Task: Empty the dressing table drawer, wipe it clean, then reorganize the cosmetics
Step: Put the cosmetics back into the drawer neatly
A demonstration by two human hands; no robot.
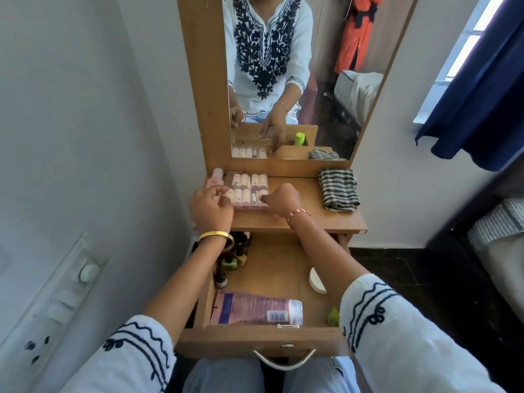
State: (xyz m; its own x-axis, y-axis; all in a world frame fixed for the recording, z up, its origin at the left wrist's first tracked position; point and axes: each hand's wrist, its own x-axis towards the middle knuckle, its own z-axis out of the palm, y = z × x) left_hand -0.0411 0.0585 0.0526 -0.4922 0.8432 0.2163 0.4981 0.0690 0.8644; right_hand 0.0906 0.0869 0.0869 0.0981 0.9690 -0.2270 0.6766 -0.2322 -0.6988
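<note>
A clear organizer box (247, 180) of pink-white lipstick tubes sits on the dressing table top (306, 219), below the mirror. My left hand (211, 207) rests at its left edge with fingers curled. At the box's front right corner, my right hand (279, 200) pinches one lipstick tube (262, 198). The open drawer (272, 334) below holds a lying pink lotion tube (258, 309), small bottles (231, 262) at the left, a white round item (317, 280) and a green item (333, 316) at the right.
A striped folded cloth (338, 192) lies on the table's right side. A pink bottle (217, 177) stands left of the box. A wall with a switch panel (56, 302) is to the left, a bed edge (499, 236) and blue curtain (479, 109) to the right.
</note>
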